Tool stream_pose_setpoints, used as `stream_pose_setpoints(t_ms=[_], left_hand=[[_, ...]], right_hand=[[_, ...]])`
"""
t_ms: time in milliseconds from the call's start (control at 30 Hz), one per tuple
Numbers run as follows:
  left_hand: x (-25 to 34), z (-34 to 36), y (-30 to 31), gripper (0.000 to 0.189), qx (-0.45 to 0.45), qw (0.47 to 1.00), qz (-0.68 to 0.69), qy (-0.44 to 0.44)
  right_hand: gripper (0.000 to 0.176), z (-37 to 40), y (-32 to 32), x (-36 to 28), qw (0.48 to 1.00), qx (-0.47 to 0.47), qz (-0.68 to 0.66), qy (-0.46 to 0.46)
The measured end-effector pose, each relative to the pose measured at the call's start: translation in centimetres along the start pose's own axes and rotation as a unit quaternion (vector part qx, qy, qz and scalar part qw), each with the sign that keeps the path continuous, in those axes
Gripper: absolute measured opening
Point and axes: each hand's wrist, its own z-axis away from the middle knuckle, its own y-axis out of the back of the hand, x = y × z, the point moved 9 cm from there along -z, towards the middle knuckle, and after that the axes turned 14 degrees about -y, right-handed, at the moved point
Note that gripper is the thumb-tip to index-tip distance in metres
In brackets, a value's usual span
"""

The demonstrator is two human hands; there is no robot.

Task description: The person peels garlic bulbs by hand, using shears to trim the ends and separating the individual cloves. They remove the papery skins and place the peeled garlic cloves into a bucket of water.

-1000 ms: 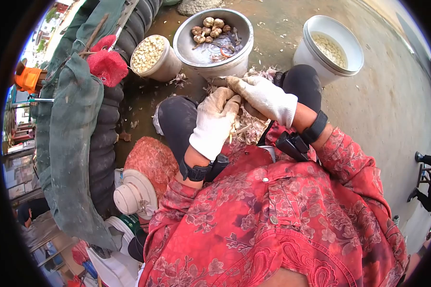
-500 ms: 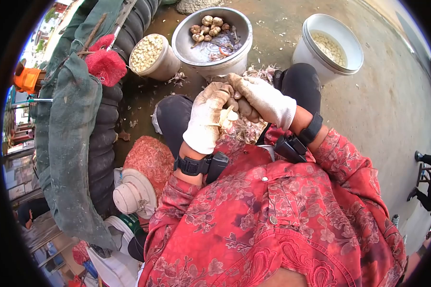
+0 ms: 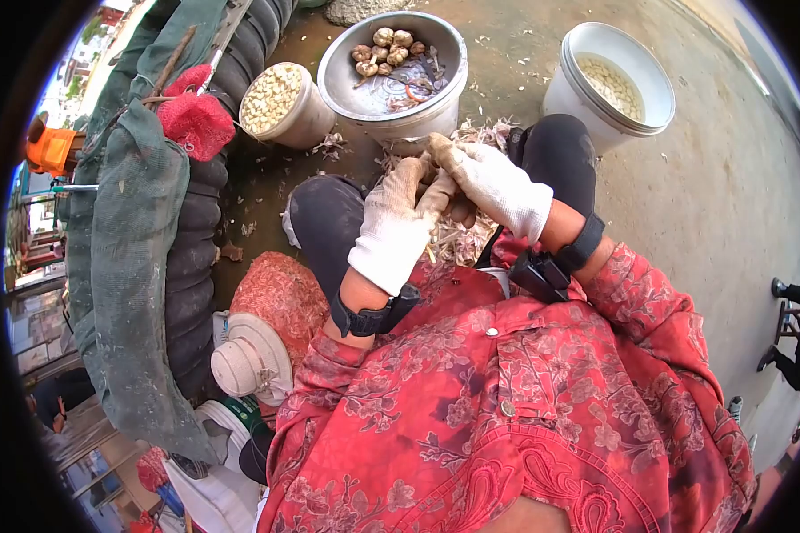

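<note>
My left hand and my right hand, both in soiled white work gloves, meet above my lap with fingers curled in and thumbs close together. Whatever they pinch is hidden behind the gloves. Papery garlic skins lie heaped between my knees, just below the hands. Beyond them stands a metal basin set on a white bucket, with several whole garlic bulbs and dark scraps inside. To its left, a small bucket is filled with peeled garlic cloves.
At the right, a white bucket holds pale cloves in liquid. Stacked tires, partly draped with green netting, line the left side. A red mesh sack sits by my left knee. Someone's dark-clothed legs show far right.
My left hand has turned and its thumb now reaches toward the right hand. The pale garlic piece seen by the left palm is no longer visible there.
</note>
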Motion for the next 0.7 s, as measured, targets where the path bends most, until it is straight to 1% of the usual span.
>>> stream_pose_setpoints(t_ms=[33,100,133,200,233,300,333,400,433,500,533,567,600,633,700], left_hand=[[-0.1,0.0,0.1,0.024,0.0,1.0,0.0,0.0],[0.4,-0.2,0.0,0.021,-0.023,0.997,-0.067,-0.043],[0.0,-0.2,-0.1,0.021,-0.024,0.997,-0.067,-0.043],[-0.7,-0.1,-0.6,0.019,-0.023,0.998,0.015,-0.051],[-0.9,-0.1,-0.6,0.019,-0.023,0.998,0.015,-0.051],[1.8,-0.2,0.3,0.017,0.031,0.978,-0.049,-0.202],[1.9,-0.2,0.1,0.017,0.03,0.978,-0.049,-0.203],[1.8,-0.1,0.1,0.016,0.047,0.976,-0.123,-0.171],[1.5,0.0,0.0,0.016,0.048,0.976,-0.123,-0.171],[-1.0,0.1,-0.6,0.015,0.046,0.997,0.0,-0.056],[-0.5,0.2,-0.8,0.015,0.046,0.997,0.0,-0.055],[-0.8,0.6,-1.2,0.016,0.074,0.987,0.142,0.005],[-0.9,0.7,-1.8,0.018,0.099,0.953,0.28,0.061],[-0.8,0.4,-1.8,0.018,0.1,0.954,0.279,0.055],[-2.2,0.7,-3.0,0.012,0.122,0.893,0.414,0.125]], right_hand=[[0.056,0.1,0.1,0.0,1.0,0.0,0.0,0.0],[0.059,0.3,0.0,0.3,0.999,-0.019,-0.017,-0.026],[0.059,0.3,0.2,0.3,0.999,-0.018,-0.018,-0.026],[0.059,0.3,-0.1,0.1,0.999,-0.043,0.014,-0.015],[0.059,0.3,-0.1,0.2,0.999,-0.043,0.014,-0.016],[0.056,0.6,-0.4,-0.1,0.998,-0.055,0.018,0.005],[0.056,0.6,-0.3,0.0,0.998,-0.054,0.018,0.005],[0.051,0.6,-0.4,0.2,0.997,-0.069,-0.02,0.008],[0.051,0.5,-0.6,0.1,0.997,-0.069,-0.019,0.007],[0.047,0.7,-0.6,-0.4,0.997,-0.049,-0.04,0.039],[0.047,0.6,-0.7,-0.2,0.997,-0.05,-0.04,0.038],[0.045,0.3,-0.7,0.1,0.996,-0.056,-0.061,0.036],[0.044,0.0,-0.6,0.2,0.994,-0.062,-0.081,0.037],[0.043,0.0,-0.7,0.3,0.993,-0.073,-0.089,0.031],[0.044,-0.3,-0.9,0.4,0.984,-0.112,-0.134,0.037]])
